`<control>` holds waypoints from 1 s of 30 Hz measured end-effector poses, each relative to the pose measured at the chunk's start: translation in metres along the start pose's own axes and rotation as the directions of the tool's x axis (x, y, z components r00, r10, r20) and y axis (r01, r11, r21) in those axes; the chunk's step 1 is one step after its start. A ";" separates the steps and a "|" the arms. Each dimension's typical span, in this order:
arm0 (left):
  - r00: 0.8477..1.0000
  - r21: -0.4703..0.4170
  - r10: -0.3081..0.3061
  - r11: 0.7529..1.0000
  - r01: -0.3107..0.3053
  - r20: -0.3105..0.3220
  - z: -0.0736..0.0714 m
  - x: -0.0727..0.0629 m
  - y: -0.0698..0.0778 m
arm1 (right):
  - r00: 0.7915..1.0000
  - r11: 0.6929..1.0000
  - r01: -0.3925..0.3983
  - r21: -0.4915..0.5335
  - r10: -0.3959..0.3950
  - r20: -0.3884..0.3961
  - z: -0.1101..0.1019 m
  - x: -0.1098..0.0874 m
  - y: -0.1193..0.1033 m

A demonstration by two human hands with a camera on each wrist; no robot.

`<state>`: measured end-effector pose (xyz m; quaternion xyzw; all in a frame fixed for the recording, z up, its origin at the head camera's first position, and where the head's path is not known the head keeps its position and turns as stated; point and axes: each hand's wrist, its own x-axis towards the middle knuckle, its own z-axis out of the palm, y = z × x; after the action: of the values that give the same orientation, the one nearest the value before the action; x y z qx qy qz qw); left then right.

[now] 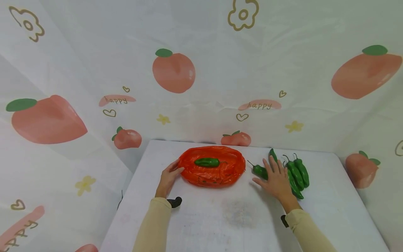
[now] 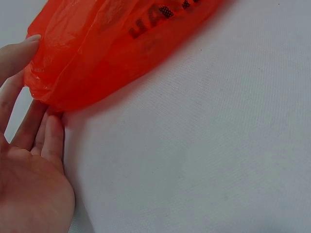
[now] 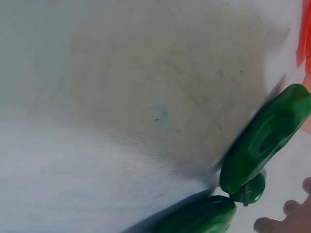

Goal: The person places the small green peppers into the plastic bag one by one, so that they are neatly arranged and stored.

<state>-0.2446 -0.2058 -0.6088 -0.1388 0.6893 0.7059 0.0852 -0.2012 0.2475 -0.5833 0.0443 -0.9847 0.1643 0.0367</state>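
A red plastic bag point(image 1: 231, 176) is spread into an oval with a raised rim, and one green chili pepper point(image 1: 206, 162) lies inside it. My left hand point(image 1: 168, 178) holds the bag's left edge, thumb point(image 2: 22, 56) against the red plastic and the other fingers at its underside. Over a group of green peppers right of the bag hovers my right hand point(image 1: 277, 182), fingers spread. One pepper point(image 1: 259, 170) shows left of that hand, its stem toward the bag. Close to the right fingertips, two peppers point(image 3: 265, 141) point(image 3: 201, 216) meet end to end.
Several more green peppers point(image 1: 301, 171) lie side by side just right of the right hand. The white table point(image 1: 201, 217) ends at a printed fabric backdrop point(image 1: 201, 115) behind the bag. A dark smudge point(image 1: 239, 211) marks the tabletop in front.
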 end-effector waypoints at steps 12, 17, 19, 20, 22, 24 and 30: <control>1.000 0.028 0.005 1.000 -0.005 0.002 -0.001 -0.001 -0.001 | 0.994 0.996 -0.058 0.074 0.064 -0.092 -0.003 -0.001 0.005; 1.000 0.043 -0.006 0.999 0.006 -0.018 -0.002 -0.001 -0.001 | 0.992 0.985 -0.108 0.132 0.116 -0.055 0.000 0.000 0.008; 1.000 0.041 -0.002 0.999 0.002 -0.015 -0.002 -0.001 -0.002 | 0.990 0.979 -0.131 0.158 0.138 -0.037 0.002 0.001 0.009; 1.000 0.037 -0.004 0.999 0.005 -0.013 -0.002 -0.001 -0.002 | 0.989 0.975 -0.140 0.170 0.147 -0.028 0.003 0.001 0.010; 1.000 0.034 -0.004 0.999 0.004 -0.012 -0.003 0.000 -0.002 | 0.986 0.968 -0.159 0.194 0.164 -0.010 0.006 0.001 0.011; 1.000 0.038 0.001 0.999 -0.001 -0.010 -0.003 0.000 -0.001 | 0.984 0.961 -0.176 0.213 0.178 0.011 0.009 0.002 0.011; 1.000 0.024 -0.008 1.000 0.008 -0.007 -0.001 -0.001 0.000 | 0.972 0.938 -0.233 0.258 0.222 0.072 0.016 0.002 0.010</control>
<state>-0.2433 -0.2070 -0.6088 -0.1430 0.6975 0.6967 0.0871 -0.2052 0.2514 -0.6015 -0.0621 -0.9530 0.2963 -0.0093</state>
